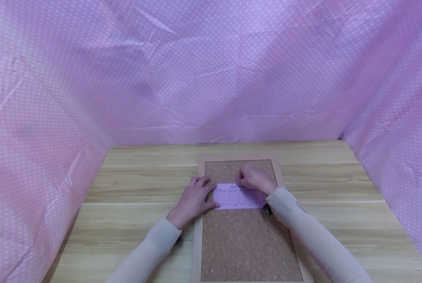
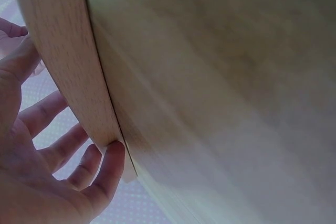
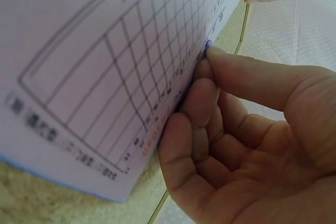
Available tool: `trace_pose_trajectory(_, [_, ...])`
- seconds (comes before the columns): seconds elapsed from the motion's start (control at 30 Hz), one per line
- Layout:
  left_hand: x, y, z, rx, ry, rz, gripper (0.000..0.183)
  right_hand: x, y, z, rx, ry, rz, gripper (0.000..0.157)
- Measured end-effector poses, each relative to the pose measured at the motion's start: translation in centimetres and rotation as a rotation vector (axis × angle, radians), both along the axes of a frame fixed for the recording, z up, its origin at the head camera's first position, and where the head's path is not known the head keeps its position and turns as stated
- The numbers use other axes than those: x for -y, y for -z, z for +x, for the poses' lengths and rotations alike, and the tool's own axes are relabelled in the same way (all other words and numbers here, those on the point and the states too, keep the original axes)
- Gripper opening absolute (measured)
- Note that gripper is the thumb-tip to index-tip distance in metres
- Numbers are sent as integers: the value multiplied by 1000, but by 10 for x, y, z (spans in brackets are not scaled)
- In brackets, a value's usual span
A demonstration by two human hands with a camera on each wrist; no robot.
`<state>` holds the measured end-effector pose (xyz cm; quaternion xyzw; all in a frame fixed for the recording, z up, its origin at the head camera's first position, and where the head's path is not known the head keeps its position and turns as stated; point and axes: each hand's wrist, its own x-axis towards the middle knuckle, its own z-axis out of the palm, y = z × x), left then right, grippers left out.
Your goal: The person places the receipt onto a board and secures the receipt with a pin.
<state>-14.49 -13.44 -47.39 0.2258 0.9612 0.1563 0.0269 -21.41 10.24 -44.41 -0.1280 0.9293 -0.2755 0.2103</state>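
A printed paper form (image 1: 228,199) with a ruled table lies across the upper part of a wood-framed cork board (image 1: 246,243). My left hand (image 1: 195,197) spreads over the board's left side, thumb and forefinger touching the form's left end. Seen from the left wrist, its fingers (image 2: 110,171) reach along the wooden frame (image 2: 68,51). At the form's top edge, my right hand (image 1: 256,179) pinches a small blue pushpin (image 3: 208,44) between thumb and forefinger, the other fingers curled against the paper. Most of the pushpin is hidden by the fingertips.
The board lies on a light wood-grain table (image 1: 133,196). Pink polka-dot cloth (image 1: 214,78) hangs behind the table and along both sides. A small white speck (image 1: 212,270) shows on the cork near its lower left corner.
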Motion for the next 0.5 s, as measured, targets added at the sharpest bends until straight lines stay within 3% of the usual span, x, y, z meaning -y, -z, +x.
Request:
trace_pose_trajectory(0.23, [1, 0, -5, 14, -15, 6, 68, -7, 2, -4, -19, -16, -33, 7])
trace_pose_trajectory(0.5, [6, 2, -3, 29, -39, 0, 69, -21, 6, -1, -99, -108, -180, 15])
